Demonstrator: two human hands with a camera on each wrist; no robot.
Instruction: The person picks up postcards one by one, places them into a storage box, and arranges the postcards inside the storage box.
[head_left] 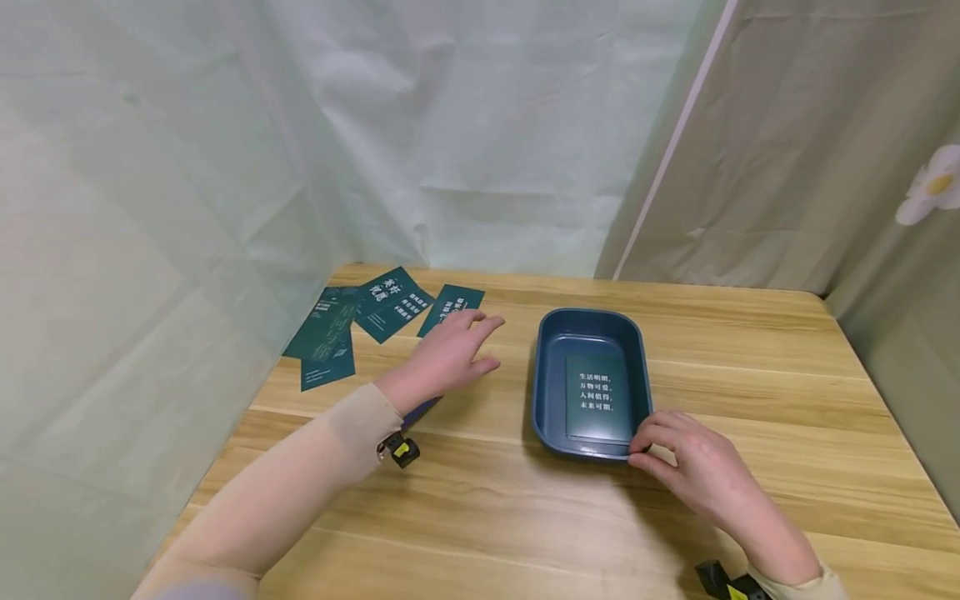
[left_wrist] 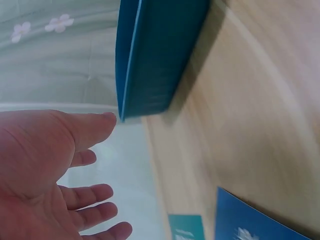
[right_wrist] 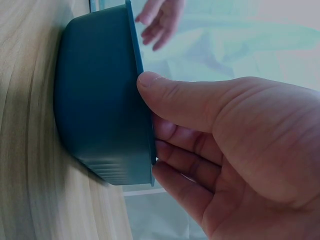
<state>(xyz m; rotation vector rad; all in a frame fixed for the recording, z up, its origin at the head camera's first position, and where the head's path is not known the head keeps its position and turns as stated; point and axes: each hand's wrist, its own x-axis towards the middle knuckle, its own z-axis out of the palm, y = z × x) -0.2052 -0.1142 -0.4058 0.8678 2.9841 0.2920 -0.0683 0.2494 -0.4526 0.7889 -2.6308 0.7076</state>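
Observation:
A dark blue rectangular plastic basin (head_left: 551, 367) stands upright on the wooden table, with a dark green card (head_left: 597, 425) printed with white characters lying flat inside. My right hand (head_left: 693, 467) pinches the basin's near right corner by the rim; in the right wrist view the thumb (right_wrist: 172, 95) presses the outside. To the left of the basin, my left hand (head_left: 450, 354) hovers above the table with its fingers spread, holding nothing. Beneath the left wrist a blue card (left_wrist: 250, 220) is partly hidden. Just beyond the left fingers lies another green card (head_left: 465, 297).
Several green cards (head_left: 322, 329) lie overlapping at the table's far left, near its edge. Beside them rest more printed cards (head_left: 390, 304). Pale curtains (head_left: 487, 142) hang behind and along both sides of the table (head_left: 750, 375).

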